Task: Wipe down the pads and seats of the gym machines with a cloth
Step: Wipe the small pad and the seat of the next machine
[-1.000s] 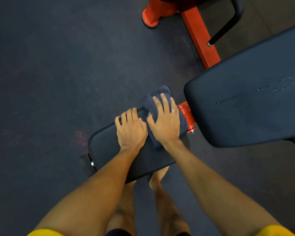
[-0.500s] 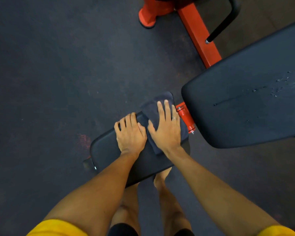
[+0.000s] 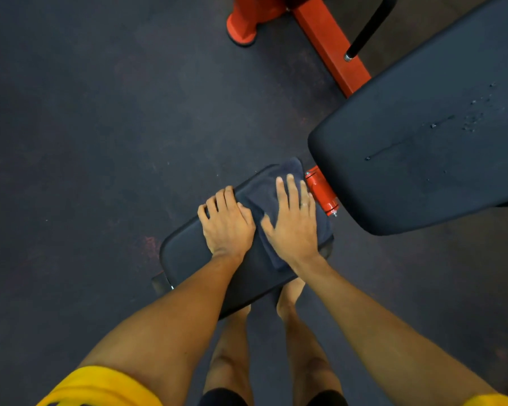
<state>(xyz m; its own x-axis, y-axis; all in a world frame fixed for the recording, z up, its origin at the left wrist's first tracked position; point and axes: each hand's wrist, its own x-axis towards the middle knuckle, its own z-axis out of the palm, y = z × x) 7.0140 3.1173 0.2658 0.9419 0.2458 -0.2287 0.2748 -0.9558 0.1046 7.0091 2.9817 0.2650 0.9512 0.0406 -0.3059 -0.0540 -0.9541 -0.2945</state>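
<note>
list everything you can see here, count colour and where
seat pad: 1, black, centre, under both hands
cloth: 1, dark blue, on the seat pad's right end
back pad: 1, black, right, a few droplets on it
frame: 1, orange, top, running under the back pad
hinge: 1, orange, between the two pads
handle: 1, black, top right
floor: dark, all around
left hand: 1, rests on the seat pad beside the cloth
right hand: 1, presses flat on the cloth
sleeves: 2, yellow, bottom corners
legs: 2, bare, below the seat pad
</note>
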